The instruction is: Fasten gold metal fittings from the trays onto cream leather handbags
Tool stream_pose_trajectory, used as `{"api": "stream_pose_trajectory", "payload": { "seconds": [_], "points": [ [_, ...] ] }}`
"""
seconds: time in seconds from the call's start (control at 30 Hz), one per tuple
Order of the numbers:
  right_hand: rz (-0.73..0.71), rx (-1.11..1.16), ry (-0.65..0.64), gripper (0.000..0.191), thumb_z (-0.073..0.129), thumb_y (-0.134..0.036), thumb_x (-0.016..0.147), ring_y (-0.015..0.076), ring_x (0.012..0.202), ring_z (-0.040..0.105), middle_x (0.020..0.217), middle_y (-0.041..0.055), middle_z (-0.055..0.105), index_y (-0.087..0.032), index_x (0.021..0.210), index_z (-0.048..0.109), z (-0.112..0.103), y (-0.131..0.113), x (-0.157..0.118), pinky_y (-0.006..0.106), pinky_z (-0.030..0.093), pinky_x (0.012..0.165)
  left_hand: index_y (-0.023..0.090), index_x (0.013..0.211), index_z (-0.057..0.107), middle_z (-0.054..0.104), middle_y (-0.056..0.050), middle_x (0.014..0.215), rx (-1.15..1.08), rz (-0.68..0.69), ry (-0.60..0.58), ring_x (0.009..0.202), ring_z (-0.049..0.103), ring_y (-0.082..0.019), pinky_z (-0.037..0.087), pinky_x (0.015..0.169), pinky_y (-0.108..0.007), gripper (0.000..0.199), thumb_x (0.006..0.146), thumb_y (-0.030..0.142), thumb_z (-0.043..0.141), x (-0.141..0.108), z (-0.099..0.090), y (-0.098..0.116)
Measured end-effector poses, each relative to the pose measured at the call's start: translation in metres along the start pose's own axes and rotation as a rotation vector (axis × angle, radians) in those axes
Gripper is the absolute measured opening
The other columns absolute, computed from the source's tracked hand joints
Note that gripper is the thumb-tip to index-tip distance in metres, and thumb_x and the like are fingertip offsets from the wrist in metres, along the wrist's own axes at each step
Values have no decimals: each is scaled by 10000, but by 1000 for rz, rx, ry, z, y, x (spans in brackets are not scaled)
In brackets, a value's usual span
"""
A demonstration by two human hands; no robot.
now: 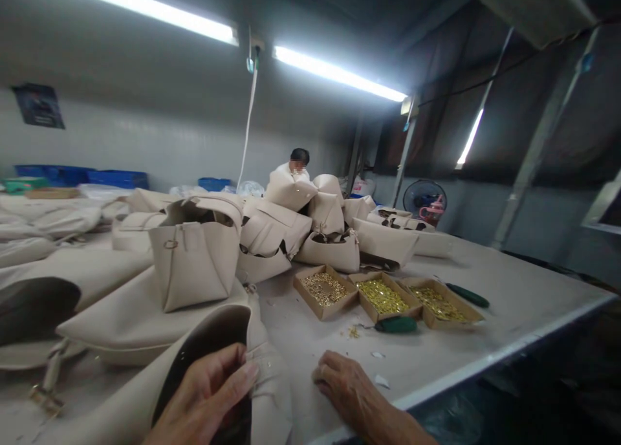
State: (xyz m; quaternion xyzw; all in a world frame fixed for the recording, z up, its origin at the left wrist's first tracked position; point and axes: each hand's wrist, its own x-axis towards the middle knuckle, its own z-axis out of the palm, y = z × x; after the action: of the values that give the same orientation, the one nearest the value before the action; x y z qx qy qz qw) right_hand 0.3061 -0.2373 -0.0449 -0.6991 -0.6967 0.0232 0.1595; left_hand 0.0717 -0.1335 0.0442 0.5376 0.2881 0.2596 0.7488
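Observation:
Thumb and fingers of my left hand (213, 390) pinch the rim of a cream handbag (274, 393) in front of me. Its dark inside gapes toward my wrist. To the right, my right hand (347, 387) rests on the table with its fingers curled together; whatever may be under them is hidden. Ahead of that hand lie a few loose gold fittings (354, 332) and a green-handled tool (396, 325). Small white scraps (381, 381) lie beside it. A second cream bag (198, 257) stands upright on others at the left.
Three cardboard trays (315, 310) of gold hardware sit mid-table. Another green-handled tool (467, 295) lies behind them. Heaped cream bags (334, 251) cover the far side, where a person (279, 180) works. The table edge (524, 336) runs along the right, and a fan (424, 199) stands beyond.

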Motion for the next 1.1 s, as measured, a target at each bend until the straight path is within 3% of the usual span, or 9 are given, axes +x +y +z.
{"api": "stream_pose_trajectory", "payload": {
  "seconds": [0.13, 0.23, 0.33, 0.4, 0.47, 0.53, 0.63, 1.1],
  "points": [
    [49, 23, -18, 179, 516, -77, 853, 141, 742, 591, 843, 48, 645, -172, 788, 653, 3, 8, 2, 223, 438, 680, 143, 672, 566, 512, 23, 600, -19, 47, -109, 516, 462, -78, 373, 501, -170, 486, 611, 577, 776, 8, -4, -4],
    [65, 44, 26, 143, 519, -102, 828, 153, 727, 595, 807, 49, 644, -170, 781, 636, -3, 5, 7, 243, 444, 680, 139, 731, 553, 526, 10, 656, -48, 52, -139, 563, 489, -84, 392, 549, -178, 452, 678, 548, 739, 4, -5, -1],
    [33, 222, 213, 134, 517, -197, 865, 152, 681, 592, 733, 30, 636, -179, 776, 616, -29, -18, 13, 249, 448, 650, 143, 745, 539, 532, 1, 688, -62, 61, -154, 590, 496, -95, 408, 576, -201, 408, 712, 506, 722, -3, -4, 4],
    [-5, 347, 383, 164, 531, -273, 883, 148, 655, 587, 714, 23, 636, -187, 774, 617, -52, -42, 20, 252, 454, 636, 137, 763, 549, 526, 1, 689, -64, 65, -161, 584, 487, -93, 403, 571, -205, 387, 724, 486, 713, -5, -3, 5],
    [-87, 421, 470, 168, 554, -309, 886, 144, 673, 595, 745, 24, 647, -192, 787, 624, -73, -66, 28, 249, 464, 636, 130, 787, 565, 528, -3, 692, -66, 66, -162, 581, 485, -92, 403, 571, -206, 367, 740, 468, 698, -5, -3, 6],
    [-178, 456, 484, 165, 564, -306, 890, 140, 693, 605, 757, 22, 655, -194, 786, 627, -85, -87, 37, 244, 473, 641, 125, 797, 571, 545, -11, 707, -82, 66, -163, 593, 497, -96, 414, 584, -210, 355, 745, 454, 694, -5, -3, 6],
    [-270, 458, 463, 162, 572, -284, 894, 133, 690, 615, 743, 18, 660, -189, 776, 629, -86, -103, 48, 235, 481, 643, 126, 791, 570, 564, -17, 728, -110, 63, -153, 621, 516, -102, 432, 610, -212, 347, 732, 439, 709, -5, -4, 5],
    [-410, 437, 414, 78, 626, -124, 847, 109, 694, 610, 740, 17, 645, -157, 776, 633, -85, -107, 52, 188, 474, 650, 147, 726, 503, 467, 13, 659, -59, 97, -152, 568, 412, -80, 333, 546, -200, 387, 733, 492, 679, -2, -8, 4]
  ]
}}
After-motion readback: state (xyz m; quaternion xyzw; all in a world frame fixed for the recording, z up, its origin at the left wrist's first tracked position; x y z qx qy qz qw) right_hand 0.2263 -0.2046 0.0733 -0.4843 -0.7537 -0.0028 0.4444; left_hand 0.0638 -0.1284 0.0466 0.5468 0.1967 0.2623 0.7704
